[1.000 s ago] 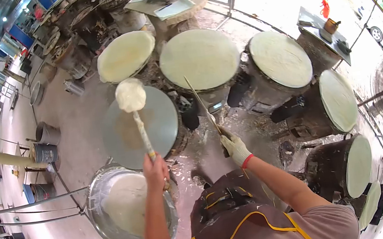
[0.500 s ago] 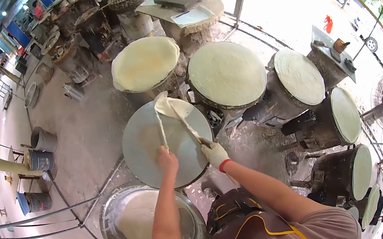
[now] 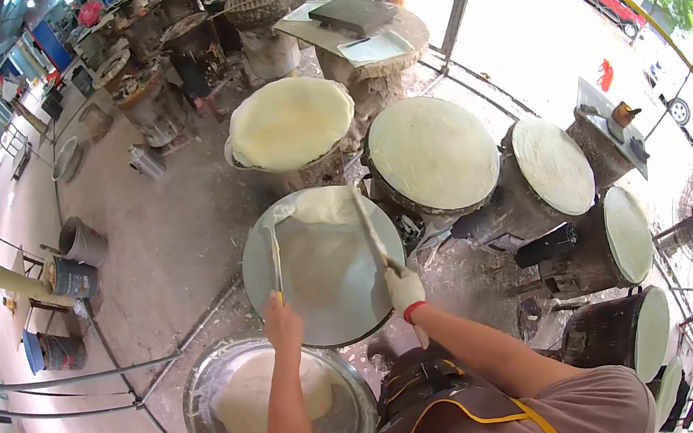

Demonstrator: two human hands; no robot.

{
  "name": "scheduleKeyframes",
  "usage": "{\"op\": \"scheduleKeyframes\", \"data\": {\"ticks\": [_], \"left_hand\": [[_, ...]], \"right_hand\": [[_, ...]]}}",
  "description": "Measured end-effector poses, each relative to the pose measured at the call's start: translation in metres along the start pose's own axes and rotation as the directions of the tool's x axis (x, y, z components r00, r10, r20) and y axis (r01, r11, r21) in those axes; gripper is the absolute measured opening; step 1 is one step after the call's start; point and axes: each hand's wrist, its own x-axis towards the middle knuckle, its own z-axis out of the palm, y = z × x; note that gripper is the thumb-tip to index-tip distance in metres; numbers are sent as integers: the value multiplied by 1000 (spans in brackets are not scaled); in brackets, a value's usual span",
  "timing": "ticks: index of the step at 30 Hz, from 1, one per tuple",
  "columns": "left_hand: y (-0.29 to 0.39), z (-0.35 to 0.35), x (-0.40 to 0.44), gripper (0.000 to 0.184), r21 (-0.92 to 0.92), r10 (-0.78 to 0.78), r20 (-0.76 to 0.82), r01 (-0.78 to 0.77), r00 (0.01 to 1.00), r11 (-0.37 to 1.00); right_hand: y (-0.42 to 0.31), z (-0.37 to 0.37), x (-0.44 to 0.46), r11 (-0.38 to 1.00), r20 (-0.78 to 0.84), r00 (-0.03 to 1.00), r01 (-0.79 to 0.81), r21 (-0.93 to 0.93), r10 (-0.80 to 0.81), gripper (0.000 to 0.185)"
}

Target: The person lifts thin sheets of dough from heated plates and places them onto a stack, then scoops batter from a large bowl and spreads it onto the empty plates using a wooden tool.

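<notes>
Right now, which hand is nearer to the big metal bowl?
The left. The left hand is near the metal bowl's far rim, forearm crossing above; the right hand is farther off, by the round griddle's right edge.

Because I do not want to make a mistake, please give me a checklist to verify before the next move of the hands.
1. Left hand holds the ladle: ok.
2. Right hand holds the blade: ok.
3. Both hands gloved: not ok; only the right one is.
4. Batter covers the whole plate: not ok; it lies mainly toward the far edge.
5. Bowl near the plate with batter inside: ok.
6. Plate hot enough: cannot tell.
</notes>
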Motion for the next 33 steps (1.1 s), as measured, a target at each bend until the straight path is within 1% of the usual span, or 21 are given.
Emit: {"op": "scheduleKeyframes", "data": {"ticks": [1,2,4,8,11,12,13,15,16,17,19,20,21,23,24,26,29,30,31,32,33], "left_hand": [[-1,-10,-5,47,21,-17,35,16,999,1000],[-1,-15,-7,49,41,-33,70,30,997,999],[-4,-18,-12,51,83,-22,54,17,998,996],[-26,-29,-16,54,148,-46,-7,47,999,988],[-29,-43,-30,56,94,-1,-43,6,999,996],[-29,-44,-32,56,93,-6,-33,9,999,996],[-31,-45,-37,56,94,-11,-19,13,1000,995],[-37,-52,-45,55,98,-63,5,63,998,993],[-42,-56,-51,55,99,-112,16,110,994,989],[-47,-59,-55,55,101,-158,26,154,987,983],[-55,-58,-65,53,127,-159,34,153,987,980],[-57,-58,-70,52,144,-159,40,152,986,978],[-57,-58,-72,52,138,-152,28,146,988,980],[-52,-57,-81,52,129,-135,13,132,991,983],[-54,-58,-86,52,133,-157,21,153,987,979],[-60,-63,-100,52,138,-207,27,201,978,970],[-68,-76,-126,50,-32,-266,13,266,964,963],[-68,-73,-132,48,-121,-249,-30,244,968,962],[-66,-69,-138,47,-206,-234,-73,215,969,955],[-63,-66,-142,46,-287,-221,-122,178,968,941],[-58,-64,-144,45,-344,-218,-171,149,961,927]], "right_hand": [[-5,5,-9,987,5,999,-31,-160,32,39],[-5,17,0,996,116,993,22,-88,-12,40],[-2,42,28,992,328,937,102,68,-119,40],[-5,8,24,998,157,987,-23,61,13,42],[-9,27,14,977,161,985,90,-195,-59,42],[-20,38,18,927,232,962,215,-309,-145,40],[-29,35,21,967,320,946,124,-223,-47,39],[-43,24,27,993,506,855,-90,-76,116,36],[-24,18,40,998,501,863,-37,-50,57,33],[-9,13,48,998,411,911,-57,26,41,32],[11,7,56,983,222,975,-62,173,22,31],[14,15,54,994,179,984,2,110,-22,31],[-9,22,39,890,190,929,361,-279,-318,31],[-33,45,36,900,431,881,336,-277,-197,31],[-35,41,36,948,492,865,233,-219,-99,31],[-38,27,41,992,622,780,10,-127,72,30],[-46,-4,41,999,367,929,-43,-8,43,30],[0,11,74,975,311,951,-64,213,-5,31],[-1,19,71,996,384,919,75,40,-84,32],[-8,35,68,966,468,871,229,-118,-149,32],[-18,45,65,886,559,806,389,-254,-194,33]]}}
